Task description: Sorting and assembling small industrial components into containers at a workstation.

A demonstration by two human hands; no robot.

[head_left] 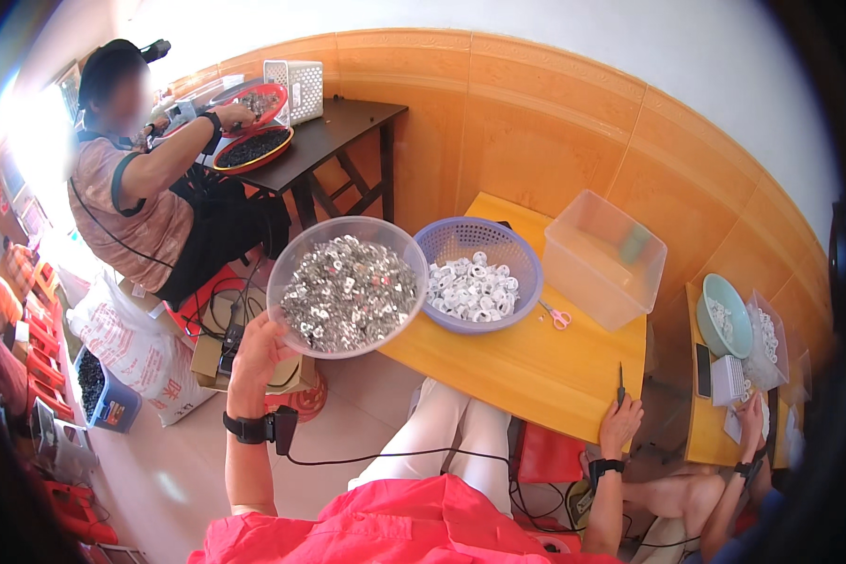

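Observation:
My left hand point(261, 350) grips the near left rim of a round translucent plastic bowl point(282, 273). Small silvery metal parts point(352, 291) fill the bowl, which hangs out past the table's left edge. Touching or overlapping its right side is a purple basket point(526, 299) with white ring-shaped pieces point(470, 287) in it. At the table's near right corner, my right hand point(620, 419) is closed round a thin, dark, pointed tool point(621, 383), its tip upward. Whether that is a screwdriver or tweezers I cannot tell. Pink-handled scissors point(558, 318) lie beside the basket.
A clear rectangular bin point(602, 268) stands on the yellow table point(498, 376). Far left, a person point(141, 188) handles red trays at a dark table point(348, 127). Another person's hand point(750, 421) works at right near a green bowl point(714, 329). A cable point(385, 459) crosses my lap.

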